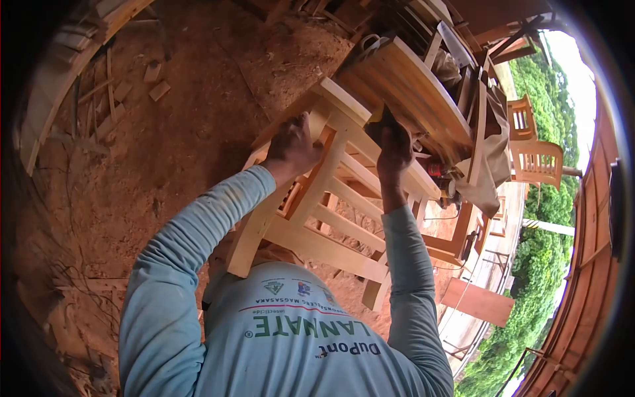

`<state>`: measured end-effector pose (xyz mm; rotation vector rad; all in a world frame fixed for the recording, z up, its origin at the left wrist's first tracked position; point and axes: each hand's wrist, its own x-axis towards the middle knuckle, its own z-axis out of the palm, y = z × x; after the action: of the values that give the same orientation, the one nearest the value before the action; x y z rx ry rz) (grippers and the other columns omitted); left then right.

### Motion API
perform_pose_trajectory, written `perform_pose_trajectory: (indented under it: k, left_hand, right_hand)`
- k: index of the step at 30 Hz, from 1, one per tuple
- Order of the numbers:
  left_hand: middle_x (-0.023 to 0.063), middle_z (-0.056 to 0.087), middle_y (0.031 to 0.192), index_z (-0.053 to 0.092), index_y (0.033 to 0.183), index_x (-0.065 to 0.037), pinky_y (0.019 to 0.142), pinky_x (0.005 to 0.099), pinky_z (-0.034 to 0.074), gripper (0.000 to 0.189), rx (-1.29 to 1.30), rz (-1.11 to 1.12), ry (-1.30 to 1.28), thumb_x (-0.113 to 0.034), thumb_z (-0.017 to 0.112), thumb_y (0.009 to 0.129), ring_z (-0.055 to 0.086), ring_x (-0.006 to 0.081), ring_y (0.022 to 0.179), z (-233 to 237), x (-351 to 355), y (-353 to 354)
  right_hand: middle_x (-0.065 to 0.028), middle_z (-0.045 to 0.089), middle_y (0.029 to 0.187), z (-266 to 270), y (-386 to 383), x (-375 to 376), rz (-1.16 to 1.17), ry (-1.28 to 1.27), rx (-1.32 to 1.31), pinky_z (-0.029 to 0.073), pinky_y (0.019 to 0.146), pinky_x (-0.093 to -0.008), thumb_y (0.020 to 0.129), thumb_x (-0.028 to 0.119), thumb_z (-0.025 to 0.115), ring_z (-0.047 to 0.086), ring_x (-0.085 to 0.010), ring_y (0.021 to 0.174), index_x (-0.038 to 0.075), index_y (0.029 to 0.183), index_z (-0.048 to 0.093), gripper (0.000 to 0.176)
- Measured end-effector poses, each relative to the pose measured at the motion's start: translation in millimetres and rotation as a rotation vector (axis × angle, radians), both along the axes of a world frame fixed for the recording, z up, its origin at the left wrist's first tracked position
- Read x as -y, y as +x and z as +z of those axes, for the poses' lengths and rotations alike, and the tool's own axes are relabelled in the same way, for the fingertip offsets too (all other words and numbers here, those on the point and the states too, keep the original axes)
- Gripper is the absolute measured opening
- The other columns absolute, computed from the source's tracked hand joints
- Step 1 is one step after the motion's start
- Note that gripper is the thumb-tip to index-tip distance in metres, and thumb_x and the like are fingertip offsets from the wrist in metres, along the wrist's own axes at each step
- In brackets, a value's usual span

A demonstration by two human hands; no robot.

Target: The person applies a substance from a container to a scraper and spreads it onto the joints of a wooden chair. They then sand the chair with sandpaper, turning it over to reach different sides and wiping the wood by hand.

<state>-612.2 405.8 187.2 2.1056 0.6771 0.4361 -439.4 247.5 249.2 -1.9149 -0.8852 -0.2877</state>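
A pale, slatted wooden chair frame (324,241) lies tilted close in front of my body. My left hand (293,147) is closed on an upper part of it, near a short crosspiece (345,100) at the far end. My right hand (395,144) sits at the frame's right side, its fingers wrapped round a dark object with a yellow patch (377,126). What kind of object that is, I cannot make out. The hand itself hides part of it.
Just beyond my right hand stands a large grooved wooden piece (417,86). A red and black power tool (436,172) lies near a draped brown cloth (486,172). Finished-looking chairs (537,161) are at the right. Wood offcuts (159,90) lie on the reddish dirt floor (165,145).
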Motion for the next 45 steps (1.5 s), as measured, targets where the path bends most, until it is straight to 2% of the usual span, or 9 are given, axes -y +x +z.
perform_pose_trajectory:
  k: [5,6,12,15,16,25,28,32,45]
  left_hand:
    - [0.0333,0.057,0.125,0.044,0.132,0.007,0.103,0.052,0.048,0.06,-0.09,-0.016,-0.03,-0.03,0.066,0.089,0.057,0.0473,0.12,17,-2,-3]
    - [0.0332,0.057,0.124,0.045,0.131,0.007,0.103,0.0522,0.048,0.059,-0.085,-0.013,-0.026,-0.03,0.066,0.089,0.057,0.0471,0.12,15,-1,-3]
    - [0.0341,0.057,0.124,0.045,0.129,0.007,0.102,0.052,0.049,0.058,-0.077,-0.008,-0.02,-0.029,0.065,0.089,0.058,0.0466,0.118,17,-1,-4]
    - [0.0338,0.054,0.131,0.041,0.138,0.007,0.107,0.0537,0.045,0.066,-0.118,-0.013,-0.064,-0.032,0.062,0.09,0.056,0.0473,0.123,26,-2,-8]
    - [0.0335,0.053,0.135,0.039,0.143,0.008,0.109,0.0546,0.044,0.069,-0.143,-0.022,-0.086,-0.033,0.061,0.091,0.054,0.0476,0.125,30,-3,-9]
    - [0.0313,0.053,0.135,0.038,0.145,0.006,0.111,0.0525,0.042,0.072,-0.172,-0.025,-0.03,-0.036,0.06,0.092,0.052,0.0455,0.128,20,-1,-6]
    - [0.032,0.053,0.133,0.039,0.145,0.007,0.109,0.0512,0.044,0.073,-0.201,-0.049,-0.076,-0.037,0.063,0.092,0.053,0.0455,0.126,32,-5,-9]
    - [0.0334,0.054,0.131,0.038,0.146,0.008,0.108,0.0491,0.046,0.075,-0.155,-0.044,-0.063,-0.035,0.066,0.091,0.054,0.0455,0.125,20,-3,-7]
    - [0.0358,0.054,0.125,0.039,0.137,0.007,0.102,0.0522,0.05,0.065,-0.078,-0.005,-0.055,-0.032,0.063,0.091,0.055,0.0489,0.118,10,-1,-4]
  right_hand:
    - [-0.0088,0.075,0.108,-8,-2,-37,0.005,-0.039,0.362,0.055,0.087,-0.0317,0.099,0.017,0.067,0.07,-0.0169,0.094,0.006,0.119,0.073,0.023]
    - [-0.0083,0.075,0.106,7,-17,-47,-0.016,-0.006,0.173,0.055,0.086,-0.0314,0.099,0.017,0.066,0.071,-0.017,0.093,0.006,0.119,0.073,0.023]
    - [-0.0095,0.075,0.105,29,-10,-52,0.048,0.08,0.106,0.055,0.084,-0.0311,0.095,0.011,0.069,0.071,-0.0181,0.087,0.002,0.112,0.072,0.019]
    - [-0.0105,0.075,0.101,26,5,-39,0.094,0.015,0.19,0.056,0.083,-0.0314,0.093,0.01,0.071,0.072,-0.0196,0.086,0.001,0.11,0.072,0.019]
    - [-0.011,0.075,0.099,25,12,-36,0.141,-0.081,0.435,0.056,0.081,-0.0316,0.092,0.01,0.071,0.072,-0.0199,0.085,0.002,0.11,0.072,0.02]
    - [-0.0132,0.075,0.098,29,16,-60,0.03,-0.076,-0.081,0.056,0.083,-0.0318,0.089,0.017,0.07,0.072,-0.0215,0.088,0.004,0.115,0.072,0.029]
    - [-0.0125,0.076,0.099,54,14,-78,0.192,-0.402,-0.169,0.056,0.082,-0.0348,0.091,0.018,0.067,0.074,-0.0255,0.09,0.009,0.114,0.074,0.026]
    - [-0.0093,0.075,0.101,73,14,-115,0.258,-0.705,0.286,0.057,0.079,-0.046,0.093,0.02,0.06,0.071,-0.0341,0.094,0.018,0.104,0.076,0.02]
    - [-0.0127,0.074,0.098,64,8,-129,0.43,-0.63,0.449,0.057,0.082,-0.0456,0.093,0.015,0.061,0.071,-0.0344,0.094,0.014,0.105,0.074,0.017]
